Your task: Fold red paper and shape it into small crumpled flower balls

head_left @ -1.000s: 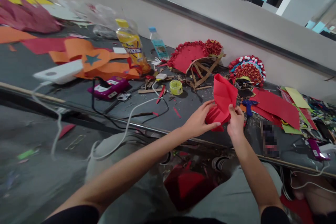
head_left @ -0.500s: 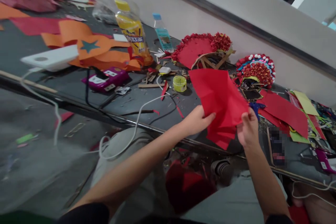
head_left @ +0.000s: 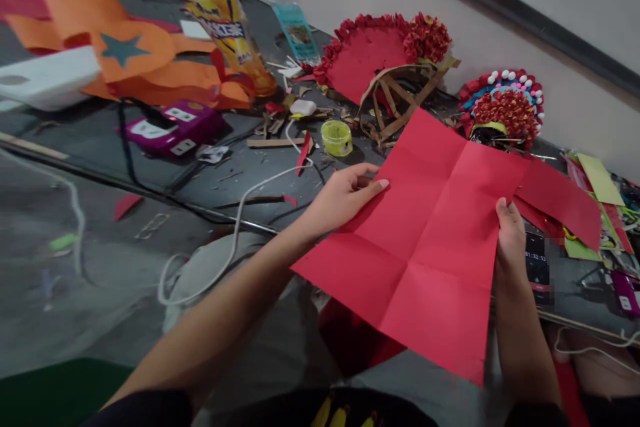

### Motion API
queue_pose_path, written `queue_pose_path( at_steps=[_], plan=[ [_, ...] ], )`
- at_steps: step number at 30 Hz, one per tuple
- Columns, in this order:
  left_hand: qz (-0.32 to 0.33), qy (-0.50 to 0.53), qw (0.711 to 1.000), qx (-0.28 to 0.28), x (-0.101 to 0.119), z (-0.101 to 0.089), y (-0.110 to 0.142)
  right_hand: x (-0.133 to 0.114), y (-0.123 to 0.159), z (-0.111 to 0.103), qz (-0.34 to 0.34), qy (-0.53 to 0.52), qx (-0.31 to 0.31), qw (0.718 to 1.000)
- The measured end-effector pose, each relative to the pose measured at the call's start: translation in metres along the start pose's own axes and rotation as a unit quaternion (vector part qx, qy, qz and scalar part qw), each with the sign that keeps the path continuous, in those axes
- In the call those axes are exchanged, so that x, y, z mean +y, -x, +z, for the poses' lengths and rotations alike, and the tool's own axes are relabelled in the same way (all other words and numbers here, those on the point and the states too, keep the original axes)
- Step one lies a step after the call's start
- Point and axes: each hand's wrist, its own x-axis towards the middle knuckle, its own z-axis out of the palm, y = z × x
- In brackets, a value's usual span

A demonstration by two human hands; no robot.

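A large sheet of red paper (head_left: 425,213) with crossing fold creases is spread between my hands, tilted over the table's front edge and my lap. My left hand (head_left: 345,193) grips its left edge, thumb on top and fingers beneath. On the right edge, my right hand (head_left: 510,233) pinches the sheet with the thumb in front; the other fingers are partly hidden. Just beyond the left hand stands a roll of yellow tape (head_left: 337,138). Behind the sheet lies a brown cardboard strip frame (head_left: 395,103), beside a red fan-shaped piece with a ruffled rim (head_left: 367,63).
A yellow drink bottle (head_left: 220,20) and a smaller blue-capped bottle (head_left: 290,17) stand at the back. Orange paper pieces (head_left: 130,60) and a purple power strip (head_left: 173,130) lie left. A white cable (head_left: 245,197) hangs over the edge. More red paper (head_left: 565,197) and a phone (head_left: 537,263) lie right.
The red paper, bunched and partly folded before, is now opened out nearly flat. My hands have moved farther apart, and the view has shifted closer to the table.
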Motion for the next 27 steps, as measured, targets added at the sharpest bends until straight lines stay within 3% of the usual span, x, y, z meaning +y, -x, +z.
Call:
queue_pose_path(
  at_steps=[4, 9, 14, 18, 27],
  plan=[
    [-0.036, 0.004, 0.999, -0.019, -0.012, -0.003, -0.004, 0.011, -0.001, 0.003, 0.021, -0.037, 0.000, 0.999],
    [-0.107, 0.130, 0.983, -0.079, -0.011, -0.013, -0.003, 0.013, -0.005, 0.002, 0.006, -0.071, 0.053, 0.996],
    [-0.139, 0.207, 0.967, -0.042, -0.006, -0.019, -0.002, 0.014, -0.009, -0.006, -0.013, -0.057, 0.139, 0.989],
    [-0.130, 0.273, 0.953, -0.021, -0.009, -0.012, -0.003, 0.016, -0.006, -0.001, -0.068, -0.065, 0.161, 0.982],
    [-0.124, 0.271, 0.949, -0.100, -0.008, 0.014, 0.007, 0.017, 0.003, 0.010, -0.094, -0.010, 0.156, 0.983]
  ],
)
